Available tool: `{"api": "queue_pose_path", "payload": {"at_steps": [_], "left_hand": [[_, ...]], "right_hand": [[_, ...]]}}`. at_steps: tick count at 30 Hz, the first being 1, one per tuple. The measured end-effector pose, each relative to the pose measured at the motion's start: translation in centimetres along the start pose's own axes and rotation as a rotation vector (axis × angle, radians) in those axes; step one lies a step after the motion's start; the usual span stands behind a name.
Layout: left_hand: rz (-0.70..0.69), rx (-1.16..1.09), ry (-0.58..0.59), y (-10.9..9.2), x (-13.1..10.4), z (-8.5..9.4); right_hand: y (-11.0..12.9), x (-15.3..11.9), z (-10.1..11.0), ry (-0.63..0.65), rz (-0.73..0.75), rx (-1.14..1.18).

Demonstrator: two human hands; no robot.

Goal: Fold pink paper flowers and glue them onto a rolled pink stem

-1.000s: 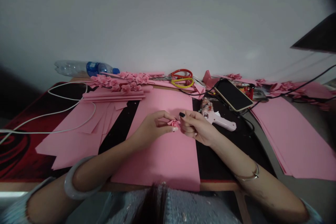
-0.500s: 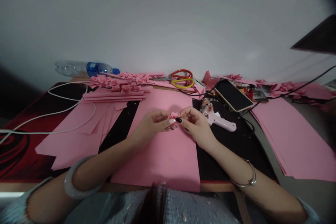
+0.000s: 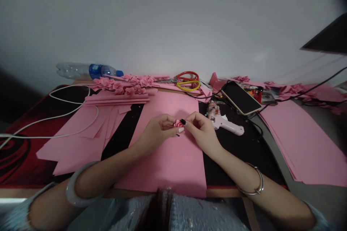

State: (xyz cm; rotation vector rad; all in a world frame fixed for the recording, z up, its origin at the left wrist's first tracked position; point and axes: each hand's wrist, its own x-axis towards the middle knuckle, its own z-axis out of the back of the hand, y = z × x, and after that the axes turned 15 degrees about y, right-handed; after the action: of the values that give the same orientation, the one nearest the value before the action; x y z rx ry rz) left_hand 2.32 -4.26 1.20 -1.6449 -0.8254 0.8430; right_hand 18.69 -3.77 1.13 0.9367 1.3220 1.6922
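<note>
A small pink paper flower (image 3: 178, 123) is held up between both hands, over the middle of a large pink paper sheet (image 3: 168, 158). My left hand (image 3: 158, 130) pinches it from the left, thumb in front. From the right, my right hand (image 3: 202, 128) grips the flower's edge between thumb and forefinger, the thumb with a dark nail lying at its upper right. Fingers hide part of the flower. Just right of my right hand lies a pale glue gun (image 3: 227, 124) on the black mat (image 3: 244, 151).
Finished pink flowers (image 3: 127, 85) and rolled paper (image 3: 116, 100) lie behind the sheet. Scissors (image 3: 189, 81), a phone (image 3: 241, 97) and a plastic bottle (image 3: 78, 70) rest along the back. Paper stacks (image 3: 311, 144) stand right, cut sheets (image 3: 78, 137) left, crossed by a white cable (image 3: 54, 136).
My right thumb has shifted slightly up and left on the flower, and my left thumb has moved a little lower. The flower's curled folds now show more. Everything else stays put.
</note>
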Motion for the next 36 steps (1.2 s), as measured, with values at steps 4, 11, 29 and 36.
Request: {"api": "queue_pose_path", "payload": {"at_steps": [4,11,29,36], "left_hand": [[0.002,0.037,0.014,0.1,-0.1,0.0],[-0.008,0.067,0.021,0.4,-0.1,0.1],[0.058,0.033,0.006,-0.3,-0.1,-0.3],[0.052,0.031,-0.011,-0.3,-0.1,-0.1]], "right_hand": [[0.1,0.1,0.2,0.006,-0.044,-0.023],[-0.5,0.3,0.6,0.078,-0.148,0.076],[0.3,0.2,0.4,0.010,-0.108,-0.055],[-0.3,0.2,0.5,-0.008,-0.166,0.079]]}}
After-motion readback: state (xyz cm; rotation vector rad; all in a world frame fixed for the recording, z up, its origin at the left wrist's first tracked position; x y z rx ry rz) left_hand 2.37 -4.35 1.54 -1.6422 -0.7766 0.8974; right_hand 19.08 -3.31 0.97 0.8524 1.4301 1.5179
